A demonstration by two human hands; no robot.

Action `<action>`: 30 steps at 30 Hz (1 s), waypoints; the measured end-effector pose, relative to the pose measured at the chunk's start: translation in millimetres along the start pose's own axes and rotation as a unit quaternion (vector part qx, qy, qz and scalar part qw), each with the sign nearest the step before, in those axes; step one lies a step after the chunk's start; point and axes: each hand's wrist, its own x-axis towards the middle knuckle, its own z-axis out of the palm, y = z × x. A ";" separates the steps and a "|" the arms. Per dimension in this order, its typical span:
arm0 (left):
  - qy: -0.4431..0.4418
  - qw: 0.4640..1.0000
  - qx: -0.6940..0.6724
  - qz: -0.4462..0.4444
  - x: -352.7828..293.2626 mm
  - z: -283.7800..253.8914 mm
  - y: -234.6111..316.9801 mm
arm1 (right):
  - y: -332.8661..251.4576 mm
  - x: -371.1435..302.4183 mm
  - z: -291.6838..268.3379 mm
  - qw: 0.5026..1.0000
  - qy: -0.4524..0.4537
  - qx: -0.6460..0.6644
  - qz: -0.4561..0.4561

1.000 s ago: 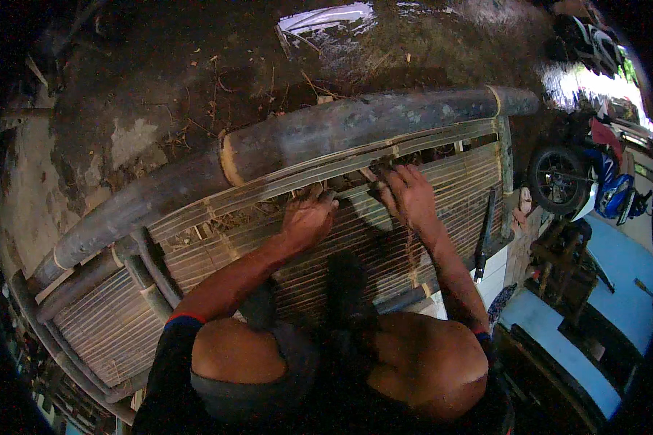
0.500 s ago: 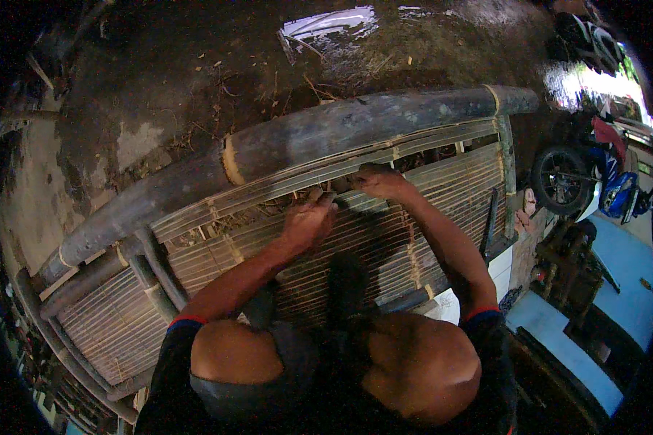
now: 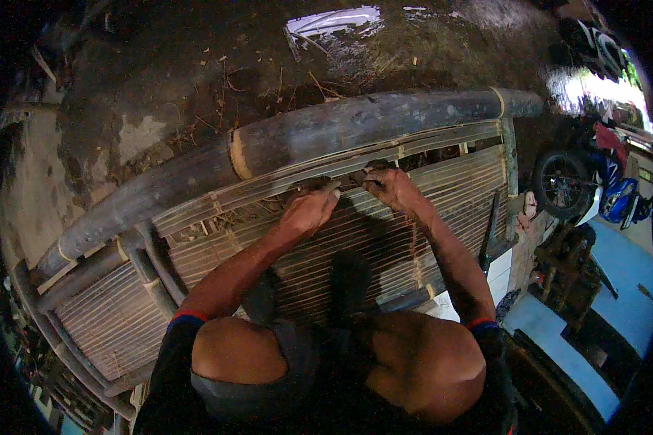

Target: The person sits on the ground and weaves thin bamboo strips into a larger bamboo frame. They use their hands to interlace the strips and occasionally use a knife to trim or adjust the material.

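Observation:
A bamboo bench seat made of thin parallel slats [image 3: 457,177] lies before me, with a thick dark bamboo pole [image 3: 341,123] along its far side. Both hands work at a gap in the slats just short of that pole. My left hand [image 3: 310,209] is closed at the gap, thumb and finger pressed together near a slat's edge; the other fingertips are hidden below. Close by on the right, my right hand [image 3: 393,188] has its fingers bent in a pinch. Whatever either hand grips is too dark and small to make out.
Shorter bamboo poles [image 3: 149,264] form a frame at the left. Dark bare ground [image 3: 189,80] with twigs lies beyond the pole. At the right are a motorbike wheel [image 3: 561,180] and a light blue surface [image 3: 624,268]. My bent knees [image 3: 428,362] are close to the near edge.
My right hand has shifted slightly right and turned, its fingers now more curled. My left hand's fingertips have moved a little up and right along the gap.

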 end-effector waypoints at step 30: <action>-0.046 0.991 0.036 -0.122 65.7 46.0 -21.5 | -9.9 -54.3 115.9 0.755 0.231 0.550 0.274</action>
